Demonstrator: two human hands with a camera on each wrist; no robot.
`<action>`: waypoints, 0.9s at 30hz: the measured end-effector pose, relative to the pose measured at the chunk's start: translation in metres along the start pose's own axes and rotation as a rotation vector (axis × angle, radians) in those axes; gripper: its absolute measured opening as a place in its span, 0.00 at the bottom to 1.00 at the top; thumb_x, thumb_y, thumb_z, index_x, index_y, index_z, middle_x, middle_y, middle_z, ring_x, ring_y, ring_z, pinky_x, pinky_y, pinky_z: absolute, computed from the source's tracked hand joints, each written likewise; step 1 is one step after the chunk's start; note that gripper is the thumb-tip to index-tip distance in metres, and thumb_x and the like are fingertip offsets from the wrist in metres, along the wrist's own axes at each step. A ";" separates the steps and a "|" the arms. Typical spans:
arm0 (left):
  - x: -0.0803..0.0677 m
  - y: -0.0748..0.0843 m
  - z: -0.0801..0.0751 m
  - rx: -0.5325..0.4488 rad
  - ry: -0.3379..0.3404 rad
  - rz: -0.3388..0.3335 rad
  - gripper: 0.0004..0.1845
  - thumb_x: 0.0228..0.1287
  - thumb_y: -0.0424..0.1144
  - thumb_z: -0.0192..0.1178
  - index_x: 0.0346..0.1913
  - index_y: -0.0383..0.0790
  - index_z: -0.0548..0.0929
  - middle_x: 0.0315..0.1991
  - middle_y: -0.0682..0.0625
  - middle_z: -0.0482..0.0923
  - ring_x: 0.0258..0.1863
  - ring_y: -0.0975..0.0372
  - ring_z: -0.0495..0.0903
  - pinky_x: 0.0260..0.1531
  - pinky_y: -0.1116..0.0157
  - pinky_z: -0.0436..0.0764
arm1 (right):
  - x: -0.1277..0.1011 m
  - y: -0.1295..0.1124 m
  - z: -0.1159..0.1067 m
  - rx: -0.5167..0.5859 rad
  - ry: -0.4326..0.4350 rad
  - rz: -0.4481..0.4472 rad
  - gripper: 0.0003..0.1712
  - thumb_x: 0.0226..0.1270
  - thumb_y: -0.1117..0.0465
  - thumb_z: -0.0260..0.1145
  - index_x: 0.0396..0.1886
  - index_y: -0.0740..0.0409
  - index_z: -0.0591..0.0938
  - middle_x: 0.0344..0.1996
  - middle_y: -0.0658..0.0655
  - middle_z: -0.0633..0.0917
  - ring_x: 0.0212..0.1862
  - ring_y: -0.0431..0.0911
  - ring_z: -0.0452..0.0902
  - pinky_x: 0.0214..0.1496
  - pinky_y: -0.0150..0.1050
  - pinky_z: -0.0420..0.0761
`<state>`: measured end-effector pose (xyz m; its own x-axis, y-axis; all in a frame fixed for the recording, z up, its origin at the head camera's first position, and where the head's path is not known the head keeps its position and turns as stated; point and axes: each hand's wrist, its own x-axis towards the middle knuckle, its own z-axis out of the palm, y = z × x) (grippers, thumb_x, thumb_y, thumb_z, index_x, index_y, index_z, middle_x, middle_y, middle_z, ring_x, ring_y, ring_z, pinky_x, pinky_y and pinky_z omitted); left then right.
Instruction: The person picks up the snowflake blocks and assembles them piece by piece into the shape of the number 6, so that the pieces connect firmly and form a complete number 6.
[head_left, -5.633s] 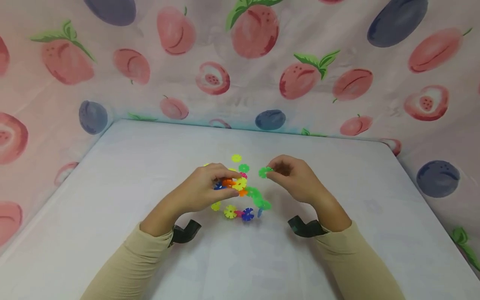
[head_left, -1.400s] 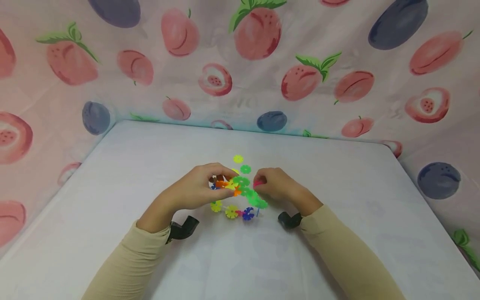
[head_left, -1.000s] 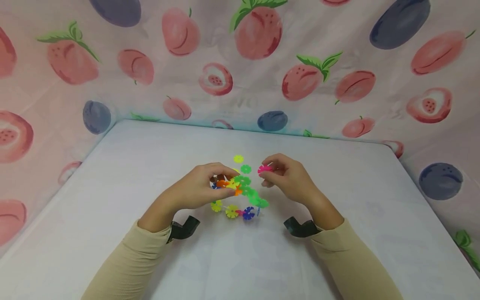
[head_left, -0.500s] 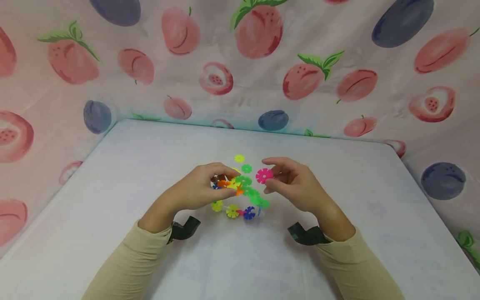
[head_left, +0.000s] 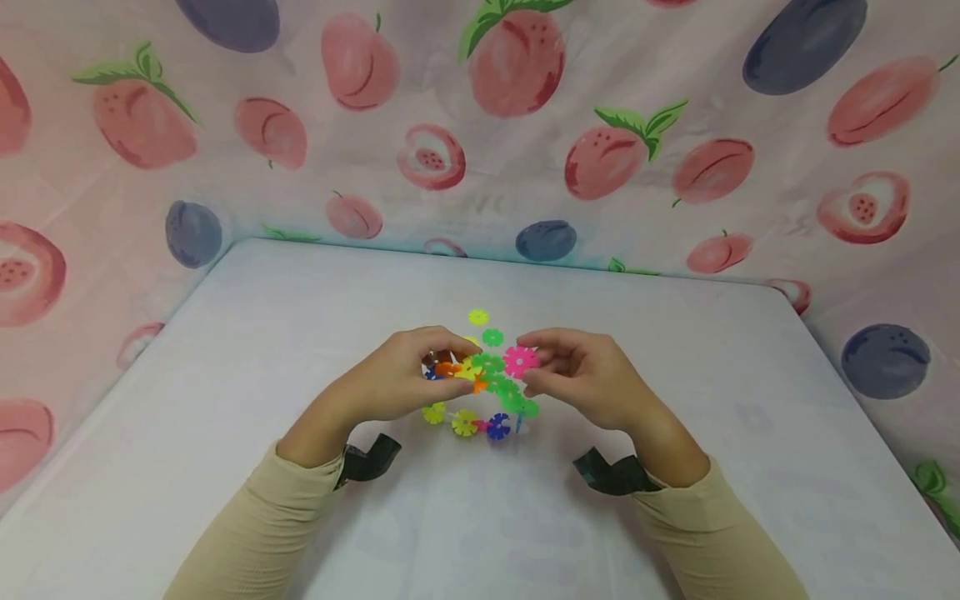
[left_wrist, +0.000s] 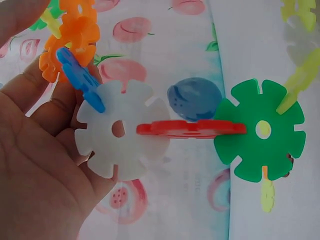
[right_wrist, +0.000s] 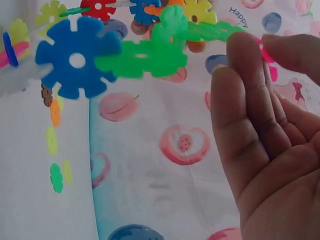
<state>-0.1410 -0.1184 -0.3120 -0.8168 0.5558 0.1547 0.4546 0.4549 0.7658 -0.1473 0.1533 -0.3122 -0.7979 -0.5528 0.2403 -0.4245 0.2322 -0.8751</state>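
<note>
A cluster of interlocked snowflake discs (head_left: 480, 387) in orange, yellow, green, blue and white stands at the middle of the white table (head_left: 225, 350). My left hand (head_left: 408, 375) grips its left side; close up, the palm (left_wrist: 40, 165) lies against the white disc (left_wrist: 120, 130) and orange discs (left_wrist: 75, 35). My right hand (head_left: 570, 371) pinches a pink disc (head_left: 519, 361) and holds it against the green discs (head_left: 502, 385) of the cluster. In the right wrist view the fingers (right_wrist: 250, 110) hide most of the pink disc (right_wrist: 270, 62), beside a green chain (right_wrist: 150, 55) and a blue disc (right_wrist: 75, 57).
Two loose discs lie just behind the cluster, one yellow (head_left: 477, 317) and one green (head_left: 492, 337). Fruit-printed cloth (head_left: 517, 125) walls in the table at the back and on both sides. Black wrist straps (head_left: 371, 458) sit on both beige sleeves.
My right hand picked a pink disc off the table beside the cluster, lifted and turned it, and has now brought it left against the green discs. The left hand kept its grip.
</note>
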 end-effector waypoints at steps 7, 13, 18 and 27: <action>0.000 0.002 0.001 -0.003 0.004 0.007 0.19 0.62 0.38 0.70 0.55 0.38 0.84 0.43 0.54 0.80 0.42 0.60 0.76 0.44 0.60 0.79 | -0.001 0.000 -0.004 0.018 0.016 -0.012 0.17 0.63 0.76 0.66 0.53 0.75 0.80 0.32 0.57 0.85 0.32 0.46 0.86 0.42 0.38 0.85; 0.000 0.004 0.003 -0.003 0.013 0.015 0.19 0.61 0.38 0.71 0.55 0.40 0.84 0.42 0.56 0.80 0.40 0.61 0.76 0.40 0.63 0.80 | -0.002 -0.002 -0.005 0.029 0.019 -0.027 0.17 0.63 0.77 0.65 0.52 0.76 0.80 0.31 0.58 0.85 0.32 0.47 0.86 0.42 0.37 0.85; 0.001 0.006 0.006 -0.010 0.033 0.038 0.18 0.62 0.37 0.71 0.55 0.40 0.84 0.45 0.55 0.81 0.40 0.61 0.77 0.42 0.61 0.81 | -0.003 -0.002 -0.005 0.028 0.022 -0.036 0.17 0.63 0.77 0.65 0.52 0.76 0.80 0.32 0.58 0.85 0.32 0.46 0.86 0.42 0.37 0.85; 0.003 0.006 0.014 -0.041 0.089 0.067 0.17 0.62 0.34 0.70 0.53 0.39 0.84 0.44 0.53 0.81 0.42 0.60 0.78 0.42 0.58 0.82 | -0.004 -0.002 -0.005 0.026 0.043 -0.060 0.15 0.62 0.76 0.67 0.49 0.76 0.81 0.32 0.63 0.85 0.32 0.46 0.85 0.40 0.36 0.85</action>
<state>-0.1353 -0.1045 -0.3156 -0.8143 0.5190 0.2599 0.4956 0.3886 0.7767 -0.1455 0.1584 -0.3092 -0.7889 -0.5304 0.3102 -0.4616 0.1783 -0.8690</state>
